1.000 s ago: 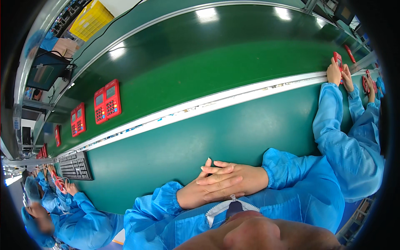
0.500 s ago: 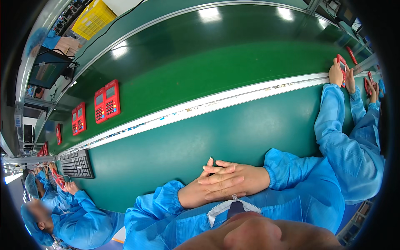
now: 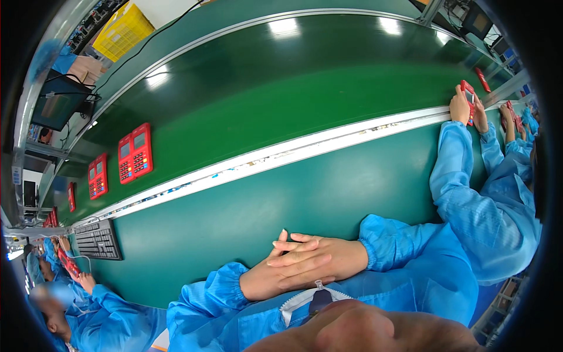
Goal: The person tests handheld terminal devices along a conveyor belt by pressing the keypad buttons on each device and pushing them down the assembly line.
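My left hand point(image 3: 262, 280) and my right hand point(image 3: 335, 258) are clasped in front of my chest, at the near edge of the green bench. Their fingers are interlaced, with the right hand's fingers lying over the left. Neither hand grips any object; they touch only each other. Both wrists come out of blue elastic-cuffed sleeves. Beyond the bench, on the dark green belt, a pair of red card terminals point(image 3: 135, 153) with screens and keypads lies side by side at the left. Another red terminal point(image 3: 98, 176) is farther left.
A black keyboard point(image 3: 98, 239) lies at the bench's left end. A white rail point(image 3: 264, 155) divides bench from belt. At right, a co-worker's hands point(image 3: 461, 107) hold a red terminal; another co-worker point(image 3: 108, 314) sits at left. A yellow basket point(image 3: 123, 30) and a monitor point(image 3: 58, 100) stand behind.
The whole view has shifted slightly, so most things appear a little lower and farther left. My hands stay clasped. The co-worker at right still holds the red terminal.
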A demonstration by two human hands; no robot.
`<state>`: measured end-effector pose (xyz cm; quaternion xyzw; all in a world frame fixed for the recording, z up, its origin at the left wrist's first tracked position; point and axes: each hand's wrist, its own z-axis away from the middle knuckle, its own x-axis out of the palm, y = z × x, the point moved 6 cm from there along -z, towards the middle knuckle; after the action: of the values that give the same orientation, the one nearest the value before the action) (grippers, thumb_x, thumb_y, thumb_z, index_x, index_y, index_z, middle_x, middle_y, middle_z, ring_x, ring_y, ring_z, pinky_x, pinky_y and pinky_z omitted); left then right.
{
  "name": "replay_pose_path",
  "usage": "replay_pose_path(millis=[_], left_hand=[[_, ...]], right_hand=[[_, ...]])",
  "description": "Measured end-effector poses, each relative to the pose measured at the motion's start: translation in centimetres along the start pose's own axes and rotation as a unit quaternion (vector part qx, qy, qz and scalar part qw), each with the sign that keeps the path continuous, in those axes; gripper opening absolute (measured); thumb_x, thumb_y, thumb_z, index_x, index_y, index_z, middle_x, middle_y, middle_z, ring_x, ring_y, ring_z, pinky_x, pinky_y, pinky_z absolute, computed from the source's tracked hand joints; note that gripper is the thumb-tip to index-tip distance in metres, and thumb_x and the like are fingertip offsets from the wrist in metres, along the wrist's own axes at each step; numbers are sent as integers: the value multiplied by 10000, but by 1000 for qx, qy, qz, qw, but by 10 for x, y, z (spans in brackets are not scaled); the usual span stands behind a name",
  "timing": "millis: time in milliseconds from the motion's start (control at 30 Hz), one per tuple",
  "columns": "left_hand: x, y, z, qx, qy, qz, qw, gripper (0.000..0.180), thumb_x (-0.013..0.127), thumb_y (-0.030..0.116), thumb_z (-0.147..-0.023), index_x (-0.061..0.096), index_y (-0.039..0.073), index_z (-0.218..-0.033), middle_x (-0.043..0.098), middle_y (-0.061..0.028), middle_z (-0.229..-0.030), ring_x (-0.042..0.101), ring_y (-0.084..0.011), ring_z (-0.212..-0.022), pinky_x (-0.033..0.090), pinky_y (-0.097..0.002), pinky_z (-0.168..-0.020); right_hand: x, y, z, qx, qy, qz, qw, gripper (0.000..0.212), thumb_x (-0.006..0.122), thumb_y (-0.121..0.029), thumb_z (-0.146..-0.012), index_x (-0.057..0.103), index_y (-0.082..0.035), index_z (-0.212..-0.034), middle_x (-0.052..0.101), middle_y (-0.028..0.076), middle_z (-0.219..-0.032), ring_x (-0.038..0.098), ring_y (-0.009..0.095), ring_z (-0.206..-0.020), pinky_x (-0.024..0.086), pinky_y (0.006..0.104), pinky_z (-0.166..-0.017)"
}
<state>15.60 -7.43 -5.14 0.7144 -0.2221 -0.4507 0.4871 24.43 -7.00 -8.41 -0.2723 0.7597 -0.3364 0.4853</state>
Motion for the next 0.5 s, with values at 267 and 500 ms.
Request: replay_pose_path(millis=[267,500], left_hand=[[10,-14,-9,84,33,-177,980,631,587,348,-1054,338,243,-1625,307,15,-1693,326,-329,-1541,24,-652,-1253],[19,-17,-14,53,-4,-209,977,696,676,361,-1004,372,201,-1609,344,32,-1674,339,-322,-1536,6,-647,-1256]], right_hand=[[-23,14,31,5,7,-42,999,621,562,-318,-995,420,-210,-1589,346,180,-1662,244,452,-1556,154,587,-1257],[-31,3,42,-59,33,-13,998,623,591,-303,-980,440,-205,-1576,352,189,-1655,245,452,-1555,166,586,-1254]])
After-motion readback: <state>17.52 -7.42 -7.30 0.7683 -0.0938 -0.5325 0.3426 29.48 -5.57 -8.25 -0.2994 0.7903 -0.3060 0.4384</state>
